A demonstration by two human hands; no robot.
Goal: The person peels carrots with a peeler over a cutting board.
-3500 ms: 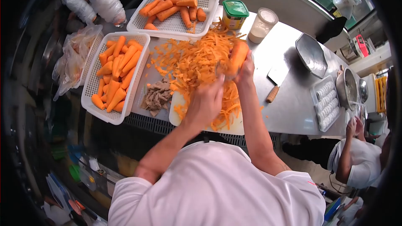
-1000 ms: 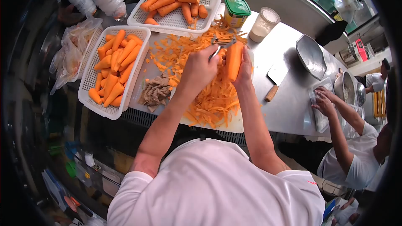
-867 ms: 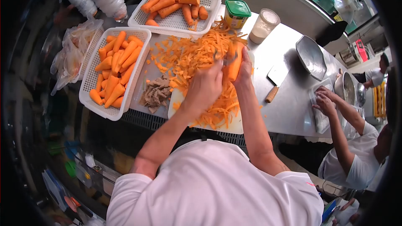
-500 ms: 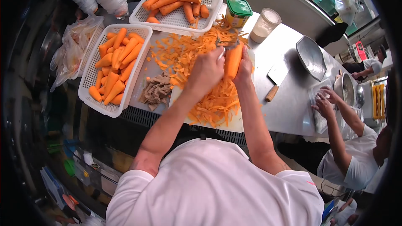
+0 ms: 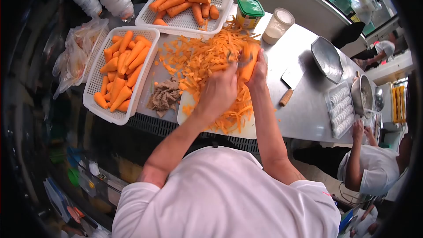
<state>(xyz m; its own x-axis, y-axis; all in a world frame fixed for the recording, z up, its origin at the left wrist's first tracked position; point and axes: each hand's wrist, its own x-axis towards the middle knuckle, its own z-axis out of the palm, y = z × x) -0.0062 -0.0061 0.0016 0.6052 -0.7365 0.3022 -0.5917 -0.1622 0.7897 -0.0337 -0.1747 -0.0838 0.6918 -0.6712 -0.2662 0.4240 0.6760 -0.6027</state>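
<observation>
My left hand (image 5: 224, 86) is closed round a peeler (image 5: 240, 61), whose head lies against the side of a thick carrot (image 5: 250, 63); the peeler is partly blurred. Along its right side, my right hand (image 5: 260, 70) grips the carrot and keeps it tilted above the pile. Beneath both hands spreads a heap of orange carrot peelings (image 5: 194, 64), which covers much of a white cutting board (image 5: 250, 131). A crumpled brown cloth (image 5: 165, 94) lies at the board's left edge.
White baskets hold peeled-looking carrots (image 5: 125, 68) at left and other carrots (image 5: 176, 5) at the back. A green-lidded tub (image 5: 250, 13), a clear container (image 5: 277, 26), a cleaver (image 5: 293, 79) and a metal tray (image 5: 327, 60) stand rightward. A co-worker (image 5: 368, 167) is beside a tray of white pieces (image 5: 340, 110).
My left hand and the peeler have moved down along the carrot, towards my body. At right, the co-worker's hands have drawn back from the tray of white pieces.
</observation>
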